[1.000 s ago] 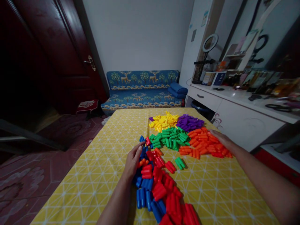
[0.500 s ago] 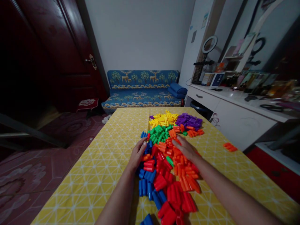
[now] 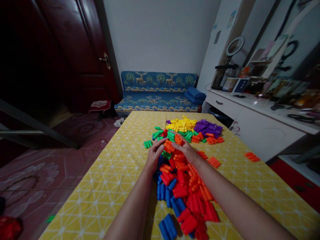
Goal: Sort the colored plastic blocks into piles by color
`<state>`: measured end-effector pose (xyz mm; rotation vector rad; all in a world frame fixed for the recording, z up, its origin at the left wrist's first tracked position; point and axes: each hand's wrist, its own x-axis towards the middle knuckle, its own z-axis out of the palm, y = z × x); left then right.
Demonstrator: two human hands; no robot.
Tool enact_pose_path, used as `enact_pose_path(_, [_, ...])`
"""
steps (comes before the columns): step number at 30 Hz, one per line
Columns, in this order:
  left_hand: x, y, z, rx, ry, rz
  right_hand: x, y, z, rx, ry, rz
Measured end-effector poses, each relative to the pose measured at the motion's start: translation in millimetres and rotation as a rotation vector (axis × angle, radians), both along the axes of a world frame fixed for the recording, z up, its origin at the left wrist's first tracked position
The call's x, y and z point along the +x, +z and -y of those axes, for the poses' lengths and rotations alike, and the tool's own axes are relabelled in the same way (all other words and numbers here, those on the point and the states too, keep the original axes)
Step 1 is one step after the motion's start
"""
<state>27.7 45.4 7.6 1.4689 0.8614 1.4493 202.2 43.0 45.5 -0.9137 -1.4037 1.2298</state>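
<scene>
Green pieces (image 3: 147, 144) have shifted left of the yellow pile (image 3: 182, 124), mingling colours, while left hand (image 3: 153, 156) and right hand (image 3: 188, 152), fingers spread, flank orange pieces (image 3: 169, 146) before that pile.

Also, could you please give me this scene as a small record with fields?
Left hand: cupped beside orange tube-shaped pieces; grip unclear
Right hand: facing it, at the same pieces
Far piles: yellow pieces, left of purple pieces
Nearest camera: red pieces beside blue pieces
Surface: yellow tablecloth with white lines
Background: blue deer-patterned sofa
</scene>
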Motion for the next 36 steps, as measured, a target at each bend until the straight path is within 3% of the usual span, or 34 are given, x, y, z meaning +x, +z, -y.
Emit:
enact_pose_path(3, [-2, 10.9, 7, 0.011, -0.056, -0.023, 23, 13.4, 20, 0.065, -0.034, 0.115])
enact_pose_path(6, [-2, 23.0, 17, -0.021, -0.162, -0.117, 63, 11.3, 42, 0.110, -0.073, 0.409])
enact_pose_path(11, [-16, 40.2, 40, 0.001, -0.200, -0.345, 128, -17.2, 99, 0.209, -0.209, 0.826])
enact_pose_path(16, [-73, 39.6, 76, 0.003, -0.240, -0.663, 162, -58.9, 173, 0.208, -0.161, 1.056])
enact_pose_path(19, [-98, 25.0, 97, -0.017, -0.333, -0.859, 158, -83.6, 199, 0.217, -0.168, 1.140])
enact_pose_path(21, [-100, 11.1, 106, 0.008, -0.346, -0.961, 146, -93.4, 201, 0.235, -0.199, 1.164])
enact_pose_path(24, [-82, -7.4, 112, 0.087, -0.267, -1.005, 121, -96.8, 188, 0.282, -0.216, 1.146])
enact_pose_path(27, [-56, -16.2, 115, 0.113, -0.247, -0.953, 95, -95.0, 168, 0.312, -0.218, 1.111])
enact_pose_path(32, [-15, -14.7, 114, -0.038, -0.115, -0.652, 59, -88.4, 144, 0.317, -0.220, 0.979])
enact_pose_path(36, [6, 2.7, 93, -0.197, -0.179, -0.398, 40, -59.0, 127, 0.311, -0.206, 0.891])
